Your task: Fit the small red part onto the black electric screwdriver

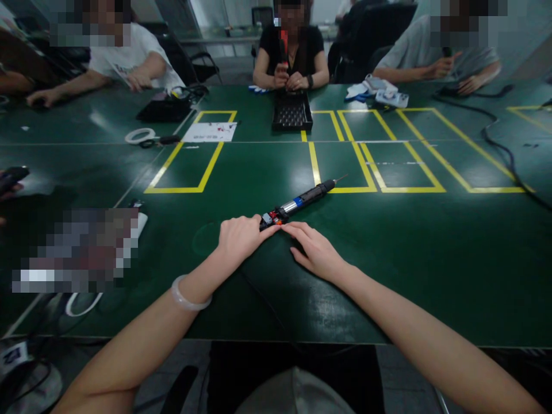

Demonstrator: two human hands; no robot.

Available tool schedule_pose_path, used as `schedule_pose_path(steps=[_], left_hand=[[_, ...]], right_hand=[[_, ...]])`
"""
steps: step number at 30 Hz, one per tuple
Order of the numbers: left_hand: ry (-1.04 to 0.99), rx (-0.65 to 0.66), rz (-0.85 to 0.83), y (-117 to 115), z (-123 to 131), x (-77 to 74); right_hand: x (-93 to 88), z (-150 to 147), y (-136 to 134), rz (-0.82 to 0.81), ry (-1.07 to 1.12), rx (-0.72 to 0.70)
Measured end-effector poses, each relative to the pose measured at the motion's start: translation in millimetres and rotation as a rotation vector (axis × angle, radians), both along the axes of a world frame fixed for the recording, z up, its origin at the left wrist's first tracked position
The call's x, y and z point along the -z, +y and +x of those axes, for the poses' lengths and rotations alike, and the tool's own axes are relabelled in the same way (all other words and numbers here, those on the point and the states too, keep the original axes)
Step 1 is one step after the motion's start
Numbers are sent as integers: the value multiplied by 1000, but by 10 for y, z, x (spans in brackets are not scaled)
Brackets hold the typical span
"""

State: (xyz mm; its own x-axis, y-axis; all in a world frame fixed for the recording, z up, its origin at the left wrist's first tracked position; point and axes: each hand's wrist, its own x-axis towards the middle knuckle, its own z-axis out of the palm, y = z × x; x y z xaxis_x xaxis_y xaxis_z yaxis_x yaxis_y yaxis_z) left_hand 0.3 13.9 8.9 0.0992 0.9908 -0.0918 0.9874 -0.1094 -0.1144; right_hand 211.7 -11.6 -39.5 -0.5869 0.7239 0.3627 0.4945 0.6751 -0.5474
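An electric screwdriver (pixel 297 202) lies aslant on the green table, its thin bit pointing to the upper right. Its rear section looks opened up, with red and grey parts showing inside. Around the rear end are the closed fingers of my left hand (pixel 240 241), thumb stretched along its near side; a pale bangle circles that wrist. The fingertips of my right hand (pixel 317 251) touch the near edge of the rear section, beside my left thumb. Those right fingers are stretched out, with the thumb apart and nothing gripped.
Yellow tape outlines (pixel 401 189) mark the table. A black tray (pixel 292 112) stands opposite, before a seated person. A white sheet (pixel 210 131), a roll of white tape (pixel 140 136) and a blurred-out flat device (pixel 81 247) lie leftward. Black cable (pixel 495 129) curves along the right.
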Motion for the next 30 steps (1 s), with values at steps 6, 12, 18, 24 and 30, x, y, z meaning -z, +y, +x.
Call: schedule_pose_path(steps=[6, 12, 18, 24, 30], left_hand=[[16, -121, 19, 190, -317, 0], [-8, -308, 20, 433, -848, 5], [-18, -456, 105, 599, -1404, 59], [-233, -533, 266, 633, -1642, 127], [-445, -187, 586, 637, -1564, 204]], right_hand=[[-17, 77, 0, -8, -20, 30], [-36, 93, 6, -1, -38, 26], [-43, 90, 2, -11, -44, 31], [-27, 90, 7, -2, -48, 28], [-13, 80, 12, -3, -51, 29]])
